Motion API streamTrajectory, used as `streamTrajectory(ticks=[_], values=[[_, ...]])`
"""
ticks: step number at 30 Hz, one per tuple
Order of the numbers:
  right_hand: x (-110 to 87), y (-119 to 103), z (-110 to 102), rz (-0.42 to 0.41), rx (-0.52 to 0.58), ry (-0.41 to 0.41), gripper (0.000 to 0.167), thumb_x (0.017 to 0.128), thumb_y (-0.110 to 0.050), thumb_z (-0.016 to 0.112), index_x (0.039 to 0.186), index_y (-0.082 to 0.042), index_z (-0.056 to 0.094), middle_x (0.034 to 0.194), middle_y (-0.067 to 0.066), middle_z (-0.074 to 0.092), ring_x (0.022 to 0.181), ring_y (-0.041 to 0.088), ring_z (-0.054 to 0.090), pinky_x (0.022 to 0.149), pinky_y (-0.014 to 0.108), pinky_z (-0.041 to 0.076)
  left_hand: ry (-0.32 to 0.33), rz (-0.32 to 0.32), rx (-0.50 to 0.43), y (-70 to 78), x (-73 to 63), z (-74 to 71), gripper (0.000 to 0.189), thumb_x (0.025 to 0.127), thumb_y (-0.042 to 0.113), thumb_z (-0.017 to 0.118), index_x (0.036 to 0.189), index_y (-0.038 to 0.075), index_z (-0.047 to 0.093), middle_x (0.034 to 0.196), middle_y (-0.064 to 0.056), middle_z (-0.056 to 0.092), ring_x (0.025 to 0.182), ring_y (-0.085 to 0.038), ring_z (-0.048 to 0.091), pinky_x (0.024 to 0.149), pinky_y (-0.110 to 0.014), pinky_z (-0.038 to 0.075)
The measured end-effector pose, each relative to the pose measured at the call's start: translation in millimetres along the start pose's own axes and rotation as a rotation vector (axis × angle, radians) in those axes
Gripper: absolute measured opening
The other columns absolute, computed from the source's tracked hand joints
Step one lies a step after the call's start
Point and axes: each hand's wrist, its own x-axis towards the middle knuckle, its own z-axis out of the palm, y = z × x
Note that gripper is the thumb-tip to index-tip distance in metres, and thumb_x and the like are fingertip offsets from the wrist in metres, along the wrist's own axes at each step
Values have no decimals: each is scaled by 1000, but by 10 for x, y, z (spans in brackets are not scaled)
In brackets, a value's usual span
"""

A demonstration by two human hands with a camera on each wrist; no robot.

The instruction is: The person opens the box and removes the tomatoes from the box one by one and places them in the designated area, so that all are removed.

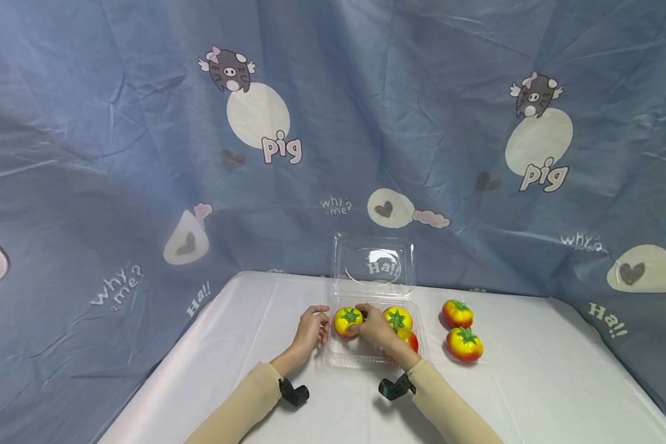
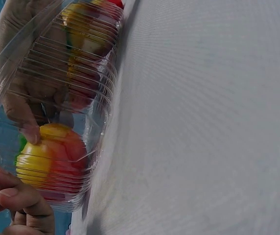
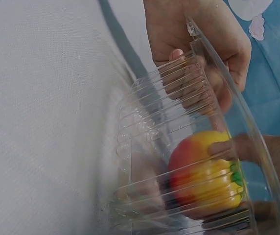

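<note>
A yellow-and-red toy tomato (image 1: 344,323) with a green leafy top sits at the left side of a clear plastic clamshell box (image 1: 346,353). My right hand (image 1: 375,327) reaches into the box and pinches this tomato, with the thumb on its near side; the wall lies in front of it in the right wrist view. Just outside the left wall is my left hand (image 1: 309,331), its fingers loosely bent close to the rim and holding nothing. To the right inside the box are a yellow tomato (image 1: 399,317) and a redder tomato (image 1: 409,338), partly hidden by my right wrist.
The box's clear lid (image 1: 374,268) stands raised at the back, near the blue printed curtain (image 1: 311,185). Right of the box, two more toy tomatoes, a rear one (image 1: 456,316) and a front one (image 1: 464,346), lie on the white-covered table (image 1: 555,370).
</note>
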Motion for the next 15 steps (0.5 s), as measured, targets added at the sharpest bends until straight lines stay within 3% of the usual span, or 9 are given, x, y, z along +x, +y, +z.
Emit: streamTrajectory(ticks=[15], values=[[0,32,20,28,4,36,63,75,-20,79,125,10,55,120,25,61,104,33,61,95,48,48,6,4,-18,-2,-12,8,44,87,10,43,127,-7,44,60,1,46,37,-8,41,34,-20,33]])
